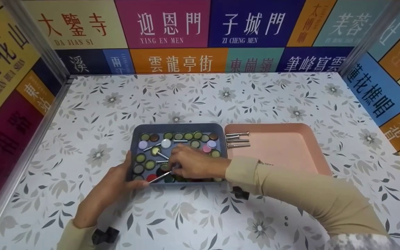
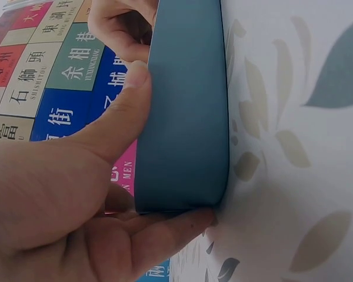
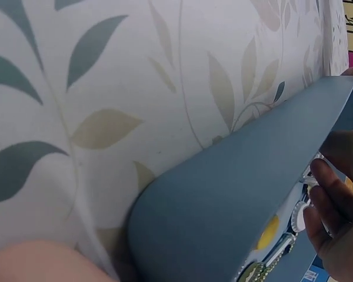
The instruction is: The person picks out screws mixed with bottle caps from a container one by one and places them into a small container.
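A blue-grey tray (image 1: 179, 127) holds a mix of bottle caps (image 1: 150, 164) and several silver screws (image 1: 180, 141). My left hand (image 1: 111, 184) grips its near left corner; in the left wrist view the thumb lies at the rim and the fingers press the end wall (image 2: 182, 117). Above the caps, my right hand (image 1: 191, 161) pinches a long silver screw (image 1: 160, 177), which slants toward the tray's near left corner. In the right wrist view the fingers of this hand (image 3: 338, 205) reach in over the tray wall, partly hidden by it.
A pink tray (image 1: 273, 152) stands against the blue one's right side, with several silver screws (image 1: 238, 140) lying at its left edge. The right forearm crosses its near part. Printed panels (image 1: 172, 24) wall the flowered table (image 1: 200, 97) at the back and sides.
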Motion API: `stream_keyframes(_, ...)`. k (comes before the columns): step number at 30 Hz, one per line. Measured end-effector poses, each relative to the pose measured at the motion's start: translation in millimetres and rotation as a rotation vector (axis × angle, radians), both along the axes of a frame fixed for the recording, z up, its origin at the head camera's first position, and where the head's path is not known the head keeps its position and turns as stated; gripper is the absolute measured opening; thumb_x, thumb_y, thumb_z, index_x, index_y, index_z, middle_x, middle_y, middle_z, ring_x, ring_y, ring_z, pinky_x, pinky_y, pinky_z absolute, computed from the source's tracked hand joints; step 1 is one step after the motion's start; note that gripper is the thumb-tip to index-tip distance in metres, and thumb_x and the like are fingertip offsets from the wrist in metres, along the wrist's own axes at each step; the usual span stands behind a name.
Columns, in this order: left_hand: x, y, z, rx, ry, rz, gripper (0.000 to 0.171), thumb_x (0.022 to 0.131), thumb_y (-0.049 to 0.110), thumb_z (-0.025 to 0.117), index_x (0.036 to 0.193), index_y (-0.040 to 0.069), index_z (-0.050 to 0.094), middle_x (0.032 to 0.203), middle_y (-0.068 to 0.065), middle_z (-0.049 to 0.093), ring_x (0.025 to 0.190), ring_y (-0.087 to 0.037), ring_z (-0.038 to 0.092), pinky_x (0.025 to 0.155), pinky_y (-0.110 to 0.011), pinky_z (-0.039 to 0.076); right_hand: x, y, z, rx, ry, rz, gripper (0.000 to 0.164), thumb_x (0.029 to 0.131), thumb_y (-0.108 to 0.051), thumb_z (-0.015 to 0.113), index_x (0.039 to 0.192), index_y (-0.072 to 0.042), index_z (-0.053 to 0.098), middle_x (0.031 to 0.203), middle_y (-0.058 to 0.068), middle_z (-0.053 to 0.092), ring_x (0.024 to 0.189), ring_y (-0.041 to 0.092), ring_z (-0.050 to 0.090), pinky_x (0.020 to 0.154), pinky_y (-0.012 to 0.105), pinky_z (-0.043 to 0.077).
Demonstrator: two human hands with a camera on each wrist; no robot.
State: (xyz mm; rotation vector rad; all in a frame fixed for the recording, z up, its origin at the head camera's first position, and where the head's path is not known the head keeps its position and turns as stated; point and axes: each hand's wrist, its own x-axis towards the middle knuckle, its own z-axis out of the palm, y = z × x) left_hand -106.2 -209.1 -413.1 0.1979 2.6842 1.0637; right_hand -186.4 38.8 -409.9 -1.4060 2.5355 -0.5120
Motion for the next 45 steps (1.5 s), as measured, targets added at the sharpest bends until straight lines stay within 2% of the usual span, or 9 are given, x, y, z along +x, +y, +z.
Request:
stream_keyframes(8,0.6,0.5,1.4,0.009,-0.013,0.014,0.114,0.083,0.034,0.081,0.156,-0.01,0.004,0.137,-0.033,0.057,0.125,-0.041,0.06,0.113,-0.056,0.041,-0.6,-4.7,-2.2,0.018,0.015,0.009,0.014,0.089,-0.019,0.075,0.101,-0.014,0.079,0.097,0.004,0.07,0.093,0.019,0.055,0.075,0.024,0.045)
stream_keyframes(18,0.1,0.2,-0.2,0.012,0.0,0.011,0.114,0.083,0.031,0.082,0.156,-0.011,0.004,0.135,-0.032,0.059,0.123,-0.04,0.061,0.111,-0.055,0.043,-1.7,-6.3,-3.7,0.043,0.018,0.003,0.016,0.089,-0.018,0.075,0.103,-0.012,0.079,0.1,0.006,0.072,0.095,0.021,0.058,0.079,0.029,0.049)
stream_keyframes(27,0.9,0.1,0.8,0.035,-0.002,0.003,0.115,0.083,0.03,0.081,0.158,-0.005,0.001,0.133,-0.03,0.061,0.123,-0.04,0.061,0.112,-0.056,0.042,-0.2,-8.3,0.1,0.092,0.026,-0.001,0.017,0.09,-0.019,0.075,0.106,-0.013,0.079,0.101,0.006,0.071,0.097,0.021,0.058,0.081,0.03,0.051)
stream_keyframes(33,-0.7,0.2,1.0,-0.016,-0.025,0.004,0.116,0.084,0.039,0.079,0.156,-0.011,0.003,0.142,-0.033,0.053,0.129,-0.039,0.056,0.114,-0.056,0.039,0.5,-7.7,-1.7,0.082,0.11,0.035,0.013,0.092,-0.02,0.073,0.097,-0.009,0.078,0.094,0.009,0.069,0.093,0.025,0.058,0.077,0.034,0.051)
stream_keyframes(39,-0.4,0.9,1.5,-0.016,-0.025,0.004,0.116,0.084,0.04,0.079,0.155,-0.012,0.004,0.142,-0.035,0.051,0.129,-0.04,0.055,0.114,-0.056,0.039,0.2,-9.4,-3.4,0.061,0.164,0.068,0.009,0.091,-0.018,0.073,0.095,-0.012,0.078,0.09,0.007,0.068,0.089,0.023,0.059,0.074,0.032,0.051)
stream_keyframes(45,-0.5,1.0,1.2,-0.019,-0.027,0.005,0.115,0.084,0.04,0.078,0.155,-0.013,0.004,0.143,-0.035,0.05,0.13,-0.041,0.055,0.114,-0.056,0.039,-0.3,-12.6,-4.1,0.085,0.2,0.072,0.006,0.088,-0.018,0.073,0.091,-0.014,0.076,0.093,0.004,0.069,0.091,0.022,0.059,0.079,0.033,0.05)
